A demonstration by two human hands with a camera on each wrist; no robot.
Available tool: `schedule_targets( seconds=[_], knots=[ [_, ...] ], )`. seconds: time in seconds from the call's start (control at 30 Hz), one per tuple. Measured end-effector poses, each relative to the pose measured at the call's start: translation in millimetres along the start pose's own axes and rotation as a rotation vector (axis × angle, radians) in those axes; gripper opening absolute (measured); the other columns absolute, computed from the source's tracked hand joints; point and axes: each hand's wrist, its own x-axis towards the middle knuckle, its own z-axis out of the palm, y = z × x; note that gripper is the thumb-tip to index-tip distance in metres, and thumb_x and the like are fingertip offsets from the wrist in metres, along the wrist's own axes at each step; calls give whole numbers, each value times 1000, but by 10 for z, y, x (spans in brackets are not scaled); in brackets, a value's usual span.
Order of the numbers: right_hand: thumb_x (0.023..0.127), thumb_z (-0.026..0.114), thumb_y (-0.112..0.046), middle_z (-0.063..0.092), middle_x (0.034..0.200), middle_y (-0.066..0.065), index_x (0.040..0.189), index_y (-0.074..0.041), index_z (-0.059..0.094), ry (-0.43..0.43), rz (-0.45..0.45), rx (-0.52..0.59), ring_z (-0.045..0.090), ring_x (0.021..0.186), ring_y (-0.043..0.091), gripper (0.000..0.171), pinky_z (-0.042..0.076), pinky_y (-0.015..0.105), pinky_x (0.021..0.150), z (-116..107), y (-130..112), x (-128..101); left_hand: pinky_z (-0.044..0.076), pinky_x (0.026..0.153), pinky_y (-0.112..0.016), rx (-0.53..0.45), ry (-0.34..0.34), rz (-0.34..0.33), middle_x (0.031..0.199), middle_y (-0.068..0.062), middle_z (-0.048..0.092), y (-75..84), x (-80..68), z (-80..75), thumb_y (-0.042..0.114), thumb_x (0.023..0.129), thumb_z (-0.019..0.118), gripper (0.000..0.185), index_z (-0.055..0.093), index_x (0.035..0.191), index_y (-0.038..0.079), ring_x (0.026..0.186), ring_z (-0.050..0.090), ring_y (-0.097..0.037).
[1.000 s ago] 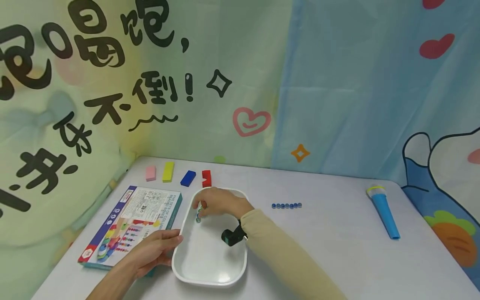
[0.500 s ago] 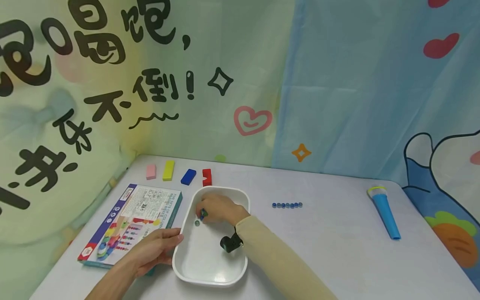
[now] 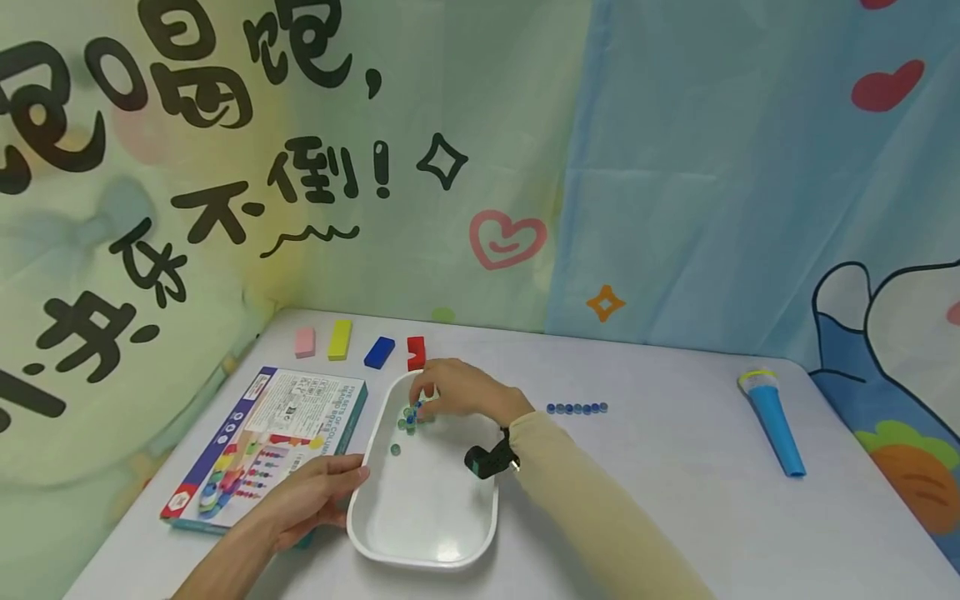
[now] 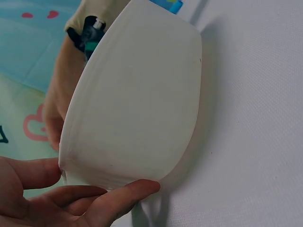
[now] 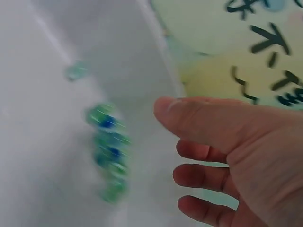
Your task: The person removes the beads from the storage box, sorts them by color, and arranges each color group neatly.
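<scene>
My left hand [image 3: 318, 493] grips the left rim of a white tray [image 3: 423, 508]; in the left wrist view its thumb is at the rim and a finger lies along the underside of the tray [image 4: 137, 94]. Over the tray's far left end is my right hand [image 3: 468, 392]. Just below its fingertips lies a cluster of green and blue glassy beads [image 3: 410, 419]. The right wrist view shows these beads [image 5: 113, 151] blurred, apart from the loosely bent fingers, with nothing between thumb and fingers. A single green bead [image 3: 395, 450] sits nearer in the tray.
A flat printed box [image 3: 277, 442] lies left of the tray. Behind stand pink [image 3: 305, 342], yellow [image 3: 339, 340], blue [image 3: 379, 352] and red [image 3: 416, 353] blocks. To the right are a row of blue beads [image 3: 577, 408] and a blue toy microphone [image 3: 776, 425].
My right hand was low in the tray with green and blue beads at its fingers; now it has risen to the upper right, leaving them clustered. The left hand keeps its hold.
</scene>
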Motion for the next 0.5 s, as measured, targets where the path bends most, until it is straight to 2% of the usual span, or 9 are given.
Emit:
schedule_targets(
  seconds=[0.13,0.23,0.37,0.5],
  knots=[
    [87,73,-23,62,95,0,108,-15,73,69,-21,64,55,85,15,22,48,21,72,-269,170,-220,58,83,-38,0,-2,-4,139,-23,50,0,6,0,28,100,52,67,26,146,-13,102,64,-18],
    [87,73,-25,63,97,0,107,-16,73,111,-4,90,56,86,15,22,50,22,72,-447,395,-451,58,84,-38,-3,-9,-3,137,-21,53,-4,4,2,28,100,52,66,27,146,-12,102,64,-18],
    [89,71,-28,64,101,-1,107,-17,71,147,77,125,57,91,16,21,51,27,73,-592,830,-825,58,84,-39,-5,-18,2,137,-21,53,1,-5,1,28,100,51,66,26,147,-12,103,64,-18],
    [90,69,-27,66,102,2,109,-15,70,162,167,149,58,93,18,23,49,30,73,-644,1270,-1225,58,85,-39,-6,-18,7,138,-22,52,2,-8,-1,29,100,52,68,25,147,-13,104,64,-18]
  ],
)
